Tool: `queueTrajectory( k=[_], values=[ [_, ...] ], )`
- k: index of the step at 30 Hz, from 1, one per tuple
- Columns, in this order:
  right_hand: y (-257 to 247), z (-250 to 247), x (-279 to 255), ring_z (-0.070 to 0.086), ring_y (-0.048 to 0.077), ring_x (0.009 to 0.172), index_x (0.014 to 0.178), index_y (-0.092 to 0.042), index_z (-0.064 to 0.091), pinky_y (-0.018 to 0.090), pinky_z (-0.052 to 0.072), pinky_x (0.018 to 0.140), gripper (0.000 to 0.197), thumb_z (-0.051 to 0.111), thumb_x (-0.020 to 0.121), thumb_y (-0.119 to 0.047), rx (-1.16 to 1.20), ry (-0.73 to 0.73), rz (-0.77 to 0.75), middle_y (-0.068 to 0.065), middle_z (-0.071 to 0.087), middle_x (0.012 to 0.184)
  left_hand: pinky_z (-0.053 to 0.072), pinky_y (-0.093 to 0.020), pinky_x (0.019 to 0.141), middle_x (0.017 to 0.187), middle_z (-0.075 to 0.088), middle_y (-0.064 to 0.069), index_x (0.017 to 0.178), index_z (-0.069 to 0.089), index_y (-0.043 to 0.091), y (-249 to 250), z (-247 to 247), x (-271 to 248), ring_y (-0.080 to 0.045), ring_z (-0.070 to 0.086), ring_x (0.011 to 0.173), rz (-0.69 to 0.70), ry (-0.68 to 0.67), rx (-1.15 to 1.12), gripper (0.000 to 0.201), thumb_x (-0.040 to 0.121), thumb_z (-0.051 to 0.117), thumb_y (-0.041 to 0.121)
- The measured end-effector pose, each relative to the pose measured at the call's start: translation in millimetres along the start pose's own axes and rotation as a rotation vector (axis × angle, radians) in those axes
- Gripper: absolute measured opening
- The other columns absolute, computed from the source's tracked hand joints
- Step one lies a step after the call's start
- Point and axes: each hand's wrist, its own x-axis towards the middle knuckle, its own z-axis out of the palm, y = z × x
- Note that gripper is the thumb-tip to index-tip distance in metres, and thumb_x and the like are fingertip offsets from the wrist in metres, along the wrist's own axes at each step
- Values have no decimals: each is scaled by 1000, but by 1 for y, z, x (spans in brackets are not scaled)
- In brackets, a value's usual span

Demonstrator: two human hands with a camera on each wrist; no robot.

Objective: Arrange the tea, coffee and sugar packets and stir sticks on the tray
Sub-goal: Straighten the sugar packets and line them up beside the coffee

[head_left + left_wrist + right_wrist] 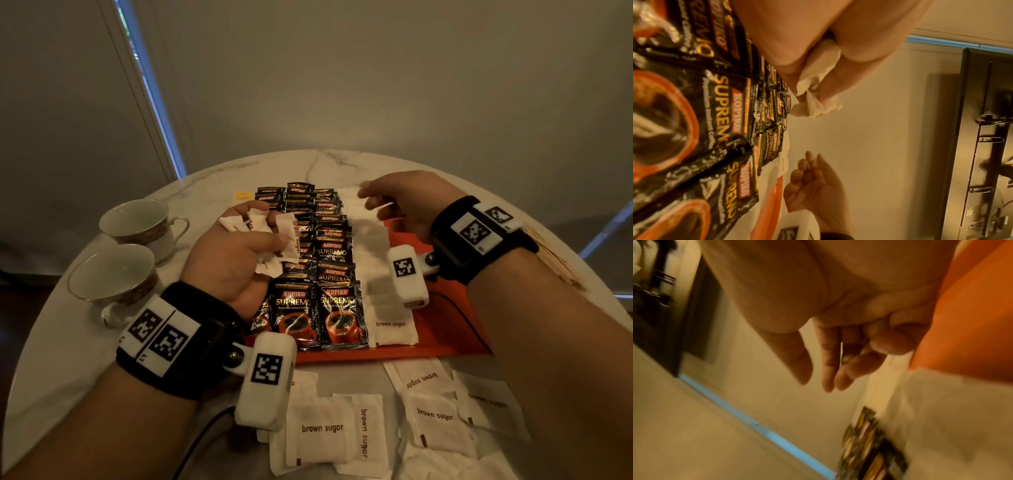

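- Marble-patterned round table [102, 359], carrying everything; two empty teacups [133, 222] parked at the left, well apart from the sorting.
- Orange tray [445, 329] at centre, taking the goods in straight columns, presumably so each kind reads at a glance.
- Black coffee packets [334, 308] overlapped in two or more rows down the tray's left part, labels up.
- White brown sugar packets [373, 260] laid as one column just right of the coffee; probably the column being extended now.
- Loose sugar packets [428, 414] scattered on the table near the tray's front edge, not yet placed.
- Wooden stir sticks [555, 260], apparently, lying beyond the right wrist, off the tray.
- Left hand [233, 257] hovering over the coffee rows, fingers curled tight round a crumpled bunch of sugar packets [277, 236]; likely serving as the supply.
- Right hand [404, 205] above the far end of the sugar column, fingers [828, 363] loosely extended and slightly apart, holding nothing visible.
- Small yellow item [243, 196] beyond the tray's far left corner, perhaps a tea tag; too small to tell.
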Motion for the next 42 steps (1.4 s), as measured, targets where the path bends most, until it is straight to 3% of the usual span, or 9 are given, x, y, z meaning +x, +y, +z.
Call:
queueTrajectory(
  k=[3, 6, 10, 13, 16, 24, 29, 34, 42],
  values=[
    [-17, 24, -39, 61, 13, 73, 102, -17, 75, 26, 44, 63, 44, 80, 74, -51, -108, -340, -88, -1, 71, 87, 61, -44, 79, 95, 65, -10, 102, 60, 14, -2, 3, -3, -29, 68, 93, 23, -57, -32, 46, 81, 53, -26],
    [-20, 47, -52, 64, 14, 77, 99, -13, 72, 29, 49, 68, 53, 83, 65, -52, -275, -472, -148, 2, 73, 87, 61, -37, 69, 91, 62, -10, 103, 59, 13, -4, 6, -5, -24, 68, 82, 61, -63, -22, 45, 77, 60, -24],
    [-13, 58, -52, 64, 14, 67, 94, -1, 68, 26, 54, 61, 24, 82, 84, -18, -183, -405, -206, 8, 69, 76, 59, -28, 61, 83, 64, -7, 95, 59, 12, -4, 6, -5, -17, 70, 72, 76, -18, -29, 33, 89, 56, -20],
    [-10, 61, -53, 68, 22, 73, 89, -3, 66, 29, 59, 64, 12, 78, 86, -5, -81, -368, -195, 17, 70, 83, 61, -31, 67, 81, 66, -7, 94, 58, 11, -5, 5, -3, -21, 75, 85, 79, 6, -35, 29, 90, 58, -18],
    [-11, 66, -54, 69, 26, 73, 91, -5, 63, 30, 60, 62, 17, 78, 84, 2, -1, -363, -225, 18, 71, 80, 61, -28, 68, 85, 66, -9, 100, 58, 9, -6, 4, -3, -24, 76, 93, 75, 26, -17, 30, 88, 61, -18],
    [-16, 63, -54, 66, 7, 68, 95, -14, 77, 22, 55, 64, 15, 82, 81, -12, -316, -338, -231, -2, 73, 77, 63, -31, 71, 84, 65, -10, 88, 60, 12, 3, 2, -1, -16, 74, 73, 45, 122, -90, 23, 97, 57, -10],
    [-16, 68, -58, 69, 8, 93, 96, -31, 80, 35, 56, 93, 21, 84, 77, -22, -535, -430, -146, -12, 76, 89, 59, -28, 61, 80, 64, -8, 87, 61, 13, 2, 0, 1, -13, 68, 66, 46, 175, -40, 22, 98, 55, -6],
    [-17, 71, -62, 65, 2, 85, 94, -33, 80, 27, 52, 79, 19, 87, 76, -30, -646, -450, -117, -18, 71, 80, 53, -24, 52, 77, 63, -5, 87, 62, 15, 6, -4, 3, -11, 62, 60, 41, 201, -55, 24, 97, 55, -6],
    [-14, 78, -62, 69, 9, 91, 88, -30, 81, 34, 58, 85, 10, 85, 79, -30, -659, -417, -129, -11, 76, 88, 50, -24, 49, 79, 62, -5, 88, 61, 14, 5, -4, 3, -12, 60, 60, 17, 188, -44, 23, 95, 56, -6]
  ],
)
